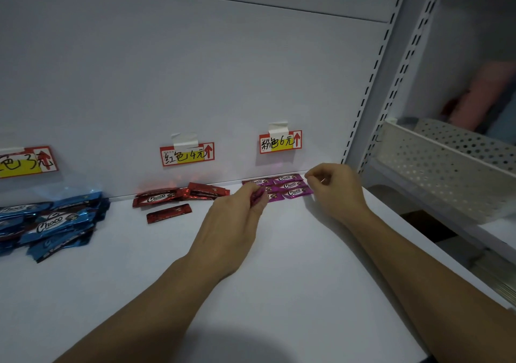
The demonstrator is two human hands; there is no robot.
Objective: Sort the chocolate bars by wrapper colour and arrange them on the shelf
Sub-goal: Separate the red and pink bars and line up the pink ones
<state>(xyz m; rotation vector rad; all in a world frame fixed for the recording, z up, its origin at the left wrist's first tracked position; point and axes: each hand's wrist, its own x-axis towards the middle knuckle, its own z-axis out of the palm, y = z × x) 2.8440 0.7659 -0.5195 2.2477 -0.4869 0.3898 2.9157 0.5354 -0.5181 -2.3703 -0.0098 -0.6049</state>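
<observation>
Pink chocolate bars [290, 186] lie in a tidy group against the back wall under the pink price tag [280, 142]. My left hand [237, 217] grips a pink bar [258, 195] at the group's left edge. My right hand [332, 192] hovers at the group's right edge with fingers curled and nothing visible in them. Red bars [178, 195] lie under the red price tag [187, 154], with one red bar [169, 213] apart in front. A loose heap of blue bars [53, 220] sits at the far left.
The white shelf board [279, 279] stretches toward me. A slotted upright [371, 83] bounds the bay on the right. Beyond it hangs a perforated metal basket [452, 167]. A person's arm [485, 94] shows behind it. A third price tag [26, 161] is at far left.
</observation>
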